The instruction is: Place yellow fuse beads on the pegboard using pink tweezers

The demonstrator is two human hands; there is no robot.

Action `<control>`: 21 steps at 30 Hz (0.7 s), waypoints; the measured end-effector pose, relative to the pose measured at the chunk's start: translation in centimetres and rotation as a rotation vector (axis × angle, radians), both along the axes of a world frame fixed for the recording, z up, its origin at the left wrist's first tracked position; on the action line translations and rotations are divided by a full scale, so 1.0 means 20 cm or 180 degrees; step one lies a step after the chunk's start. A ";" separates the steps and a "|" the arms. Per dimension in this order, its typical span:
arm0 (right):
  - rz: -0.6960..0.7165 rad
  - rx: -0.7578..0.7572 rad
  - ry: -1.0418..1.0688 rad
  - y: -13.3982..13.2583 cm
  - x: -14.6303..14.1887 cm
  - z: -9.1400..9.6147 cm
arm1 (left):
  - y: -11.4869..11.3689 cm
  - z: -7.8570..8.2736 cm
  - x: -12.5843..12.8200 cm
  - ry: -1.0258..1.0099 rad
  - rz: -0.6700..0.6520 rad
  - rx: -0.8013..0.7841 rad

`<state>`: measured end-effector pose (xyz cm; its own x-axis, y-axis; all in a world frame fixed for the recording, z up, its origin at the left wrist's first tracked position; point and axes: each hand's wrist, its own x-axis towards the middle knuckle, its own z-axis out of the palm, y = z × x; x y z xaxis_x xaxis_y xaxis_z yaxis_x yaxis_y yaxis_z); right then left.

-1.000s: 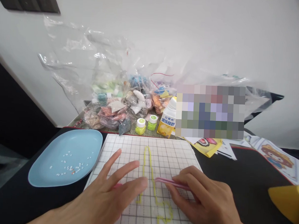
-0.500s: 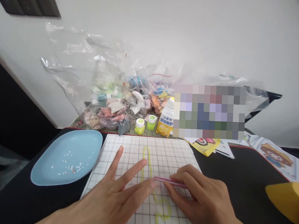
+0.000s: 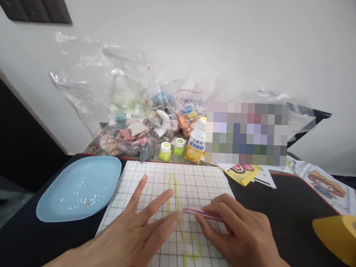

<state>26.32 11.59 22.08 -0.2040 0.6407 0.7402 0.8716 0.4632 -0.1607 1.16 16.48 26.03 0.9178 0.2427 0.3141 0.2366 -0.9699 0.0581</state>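
Observation:
My left hand is over the white gridded board, two outer fingers spread. Its other fingertips come together beside a yellow-green beaded line; what they hold, if anything, is hidden. A slim pair of pink tweezers is gripped between the thumb and fingers of my right hand. The far end of the tweezers points left, almost at the left fingertips. The line makes a narrow loop towards the back of the board and a crooked bend near the front.
At the left, a blue tray carries scattered small white beads. Behind the board stand two small green-lidded jars, a yogurt bottle and plastic bags of coloured packets. Papers and a yellow object are at the right.
Both hands stay nearly in place. The tweezers' end has shifted very slightly relative to the left fingertips, and the whole view has moved a little.

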 end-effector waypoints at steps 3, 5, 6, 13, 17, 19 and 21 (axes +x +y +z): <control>-0.0022 0.0054 0.0061 0.00 0.00 0.00 | 0.00 0.00 0.00 0.0040 0.0011 0.0013; -0.0025 0.0085 0.0097 0.00 0.00 0.00 | 0.00 0.00 0.00 0.0056 0.0025 0.0039; -0.0030 0.0087 0.0129 0.00 0.00 0.00 | 0.00 0.00 0.00 0.0056 0.0033 0.0064; -0.0193 0.0230 0.0283 0.01 -0.01 -0.01 | -0.04 0.04 -0.01 -0.0137 0.0033 0.0414; -0.0456 0.0319 0.0305 0.03 -0.02 -0.01 | -0.11 0.10 0.06 -0.0308 -0.0195 0.0635; -0.0597 0.0312 0.0275 0.04 -0.03 -0.02 | -0.15 0.10 0.14 -0.0347 -0.0500 0.0697; -0.0759 0.0275 0.0226 0.05 -0.03 -0.02 | -0.20 0.06 0.28 -0.0575 -0.0761 0.0764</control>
